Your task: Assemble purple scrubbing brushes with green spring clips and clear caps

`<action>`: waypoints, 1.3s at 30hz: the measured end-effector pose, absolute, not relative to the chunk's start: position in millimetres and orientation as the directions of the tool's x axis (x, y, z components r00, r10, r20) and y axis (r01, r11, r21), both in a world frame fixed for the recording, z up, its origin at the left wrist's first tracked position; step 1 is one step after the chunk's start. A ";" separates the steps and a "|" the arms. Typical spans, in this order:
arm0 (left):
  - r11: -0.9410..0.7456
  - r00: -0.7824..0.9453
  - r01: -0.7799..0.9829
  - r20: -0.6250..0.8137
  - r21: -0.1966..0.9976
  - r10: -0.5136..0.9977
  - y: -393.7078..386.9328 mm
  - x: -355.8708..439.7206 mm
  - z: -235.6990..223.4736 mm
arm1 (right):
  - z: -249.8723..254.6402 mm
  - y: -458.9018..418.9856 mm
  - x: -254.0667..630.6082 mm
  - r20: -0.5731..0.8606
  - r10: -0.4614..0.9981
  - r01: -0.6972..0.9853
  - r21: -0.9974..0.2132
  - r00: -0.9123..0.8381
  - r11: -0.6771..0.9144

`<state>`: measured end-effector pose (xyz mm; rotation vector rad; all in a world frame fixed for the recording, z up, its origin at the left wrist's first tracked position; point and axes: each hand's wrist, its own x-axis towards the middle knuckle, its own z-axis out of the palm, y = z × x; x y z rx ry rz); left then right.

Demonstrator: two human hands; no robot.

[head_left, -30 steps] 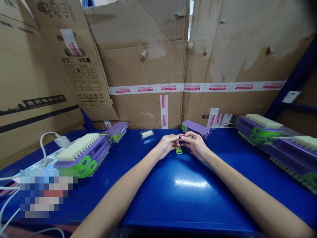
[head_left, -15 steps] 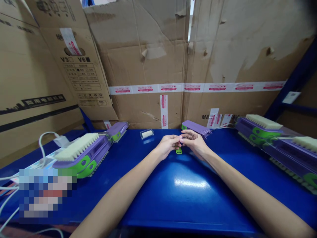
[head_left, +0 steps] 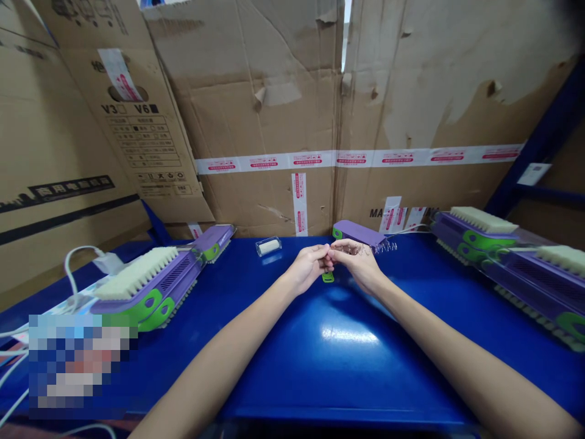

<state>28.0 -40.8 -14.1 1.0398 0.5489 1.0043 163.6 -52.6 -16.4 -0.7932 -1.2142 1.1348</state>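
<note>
My left hand [head_left: 312, 266] is closed, its fingertips meeting those of my right hand over the middle of the table. My right hand [head_left: 357, 261] is closed in a pinch. A thin silvery zigzag strand [head_left: 386, 247], like a coil or chain, runs along the far side of my right hand and sticks out to its right. Just below the fingertips shows a small green slotted piece [head_left: 328, 277]; whether it hangs from the fingers or lies on the table I cannot tell. What sits between the fingertips is hidden.
Behind my hands lies a purple and green case [head_left: 359, 232]. A small clear box with a pale roll [head_left: 269, 246] lies left of it. Purple brushes with cream bristles stand left [head_left: 141, 274] and right [head_left: 484, 222] on the blue table [head_left: 292, 366]. Cardboard [head_left: 274, 122] walls the back.
More of the silvery strand now extends to the right of my right hand. My hands stay together in nearly the same place, and the view has shifted slightly.
</note>
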 end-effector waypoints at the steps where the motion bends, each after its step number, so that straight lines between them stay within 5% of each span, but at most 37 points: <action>1: 0.150 0.463 -0.428 0.074 0.891 0.883 -40.9 28.2 -14.1 | -15.7 -53.1 163.3 0.301 0.953 -0.228 -0.931 -0.031 0.287; 20: 0.119 0.463 -0.171 -0.027 0.978 0.886 -39.9 19.1 -5.0 | -12.7 -58.4 166.4 0.373 0.924 0.052 -0.924 -0.086 0.378; 25: -0.094 0.299 0.125 0.053 0.988 0.953 -32.2 14.8 -9.5 | -13.8 -55.4 168.7 0.379 0.925 0.154 -0.913 -0.028 0.379; 27: -0.250 0.217 0.342 0.183 0.906 0.959 -27.6 9.8 -15.4 | -14.5 -53.4 170.4 0.377 0.926 0.183 -0.909 -0.014 0.373; 30: -0.438 0.315 0.536 0.311 0.722 0.897 -24.6 2.2 -22.9 | -17.1 -50.4 172.2 0.368 0.930 0.178 -0.914 -0.012 0.364; 34: -0.567 0.546 0.618 0.223 0.545 0.808 -29.2 -2.2 -24.1 | -22.2 -47.6 172.3 0.362 0.932 0.135 -0.923 -0.013 0.360; 39: -0.622 0.628 0.648 0.152 0.440 0.763 -33.1 -2.8 -20.0 | -24.8 -46.4 171.2 0.345 0.938 0.132 -0.929 -0.028 0.346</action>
